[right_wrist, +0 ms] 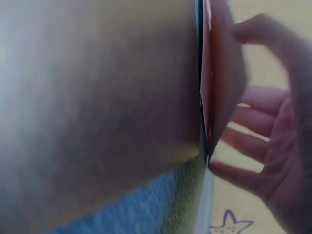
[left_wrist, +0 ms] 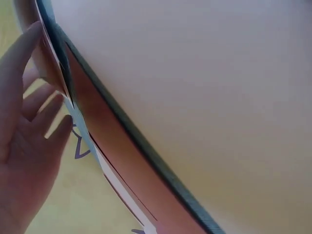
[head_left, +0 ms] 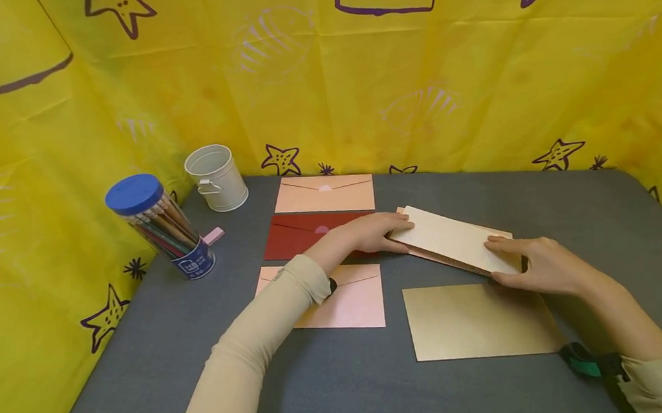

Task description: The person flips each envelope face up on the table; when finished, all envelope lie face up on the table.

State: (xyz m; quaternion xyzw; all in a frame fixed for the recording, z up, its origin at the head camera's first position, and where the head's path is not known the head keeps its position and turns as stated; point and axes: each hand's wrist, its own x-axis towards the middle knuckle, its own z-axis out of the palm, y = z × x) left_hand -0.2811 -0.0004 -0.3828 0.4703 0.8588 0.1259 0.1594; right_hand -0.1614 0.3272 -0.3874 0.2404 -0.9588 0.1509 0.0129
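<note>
Both hands hold a stack of envelopes (head_left: 456, 239), slanted down to the right over the table, with a cream one on top and pinkish edges below. At its left end, my left hand (head_left: 370, 231) grips it with thumb and fingers. My right hand (head_left: 542, 264) grips the right end, and in the right wrist view its fingertips sit along the edges of the stack (right_wrist: 224, 83). Just below the stack lies a gold envelope (head_left: 474, 321). Under the left forearm is a pink envelope (head_left: 356, 302), and a dark red envelope (head_left: 286, 236) lies partly behind the left hand.
A peach envelope (head_left: 318, 198) lies at the back, above the red one. To the left stand a white metal bucket (head_left: 218, 180) and a blue-lidded tub of pencils (head_left: 163, 226), with a small pink block (head_left: 213, 236) between them. A yellow patterned cloth (head_left: 322, 90) borders the table.
</note>
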